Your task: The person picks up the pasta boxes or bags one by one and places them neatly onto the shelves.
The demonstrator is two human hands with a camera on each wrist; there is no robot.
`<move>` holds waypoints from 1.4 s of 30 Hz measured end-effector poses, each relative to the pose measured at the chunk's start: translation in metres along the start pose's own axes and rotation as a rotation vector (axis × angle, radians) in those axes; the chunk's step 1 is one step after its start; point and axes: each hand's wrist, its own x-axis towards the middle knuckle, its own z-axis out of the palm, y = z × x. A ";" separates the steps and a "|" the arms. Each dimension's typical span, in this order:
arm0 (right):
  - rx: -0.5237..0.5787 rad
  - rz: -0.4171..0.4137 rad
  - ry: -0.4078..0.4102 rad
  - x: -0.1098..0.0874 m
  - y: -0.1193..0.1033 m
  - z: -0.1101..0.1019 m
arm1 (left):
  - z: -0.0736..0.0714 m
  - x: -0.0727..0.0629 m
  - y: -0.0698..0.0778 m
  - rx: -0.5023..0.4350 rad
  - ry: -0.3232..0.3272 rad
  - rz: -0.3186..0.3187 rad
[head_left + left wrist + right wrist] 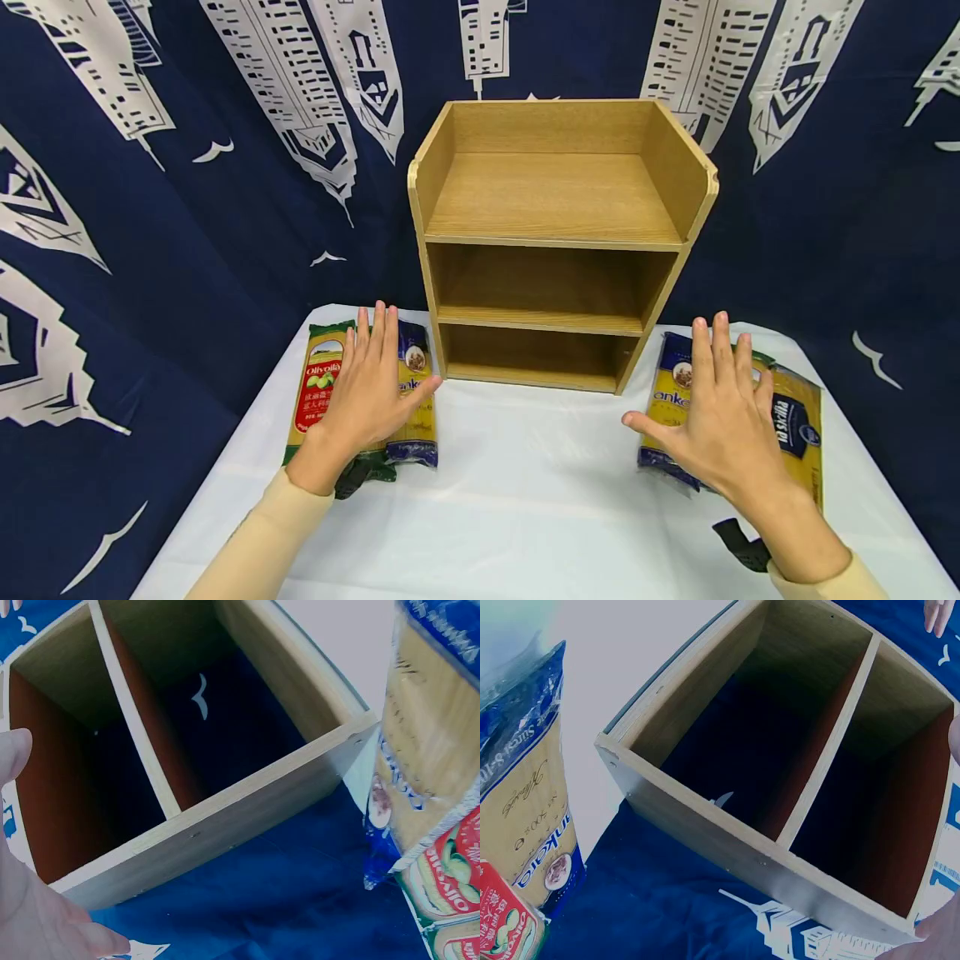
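My left hand [367,392], fingers straight and thumb spread, is over packs of pasta at the left. Under it show a green-and-yellow pack with a red Olivoilà label [315,387] and a blue-and-yellow Ankara pack [416,421]. At the right, my right hand [723,425] spreads its straight fingers over another Ankara pack [666,408] and a yellow pack with a dark Sicilia label [798,429]. A green-edged pack between these two is mostly hidden. Neither hand holds anything; whether they touch the packs I cannot tell.
A wooden shelf unit [555,200] with three levels stands between the hands at the back of the white-covered table [540,483]. Behind hangs a dark blue cloth [195,308] with white building prints. A black strap [742,546] lies by the right wrist.
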 end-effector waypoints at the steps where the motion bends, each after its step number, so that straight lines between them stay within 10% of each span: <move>1: 0.003 0.006 -0.003 0.000 0.001 -0.001 | -0.001 0.003 0.000 -0.010 0.005 0.000; 18: 0.100 0.091 0.012 -0.007 0.023 -0.002 | -0.016 0.054 -0.004 -0.321 0.129 -0.045; 25: 0.143 0.259 -0.052 -0.015 0.036 -0.003 | -0.022 0.077 -0.002 -0.428 0.193 -0.075; 42: 0.256 0.480 -0.107 -0.042 0.070 0.010 | -0.028 0.118 0.003 -0.604 0.177 -0.092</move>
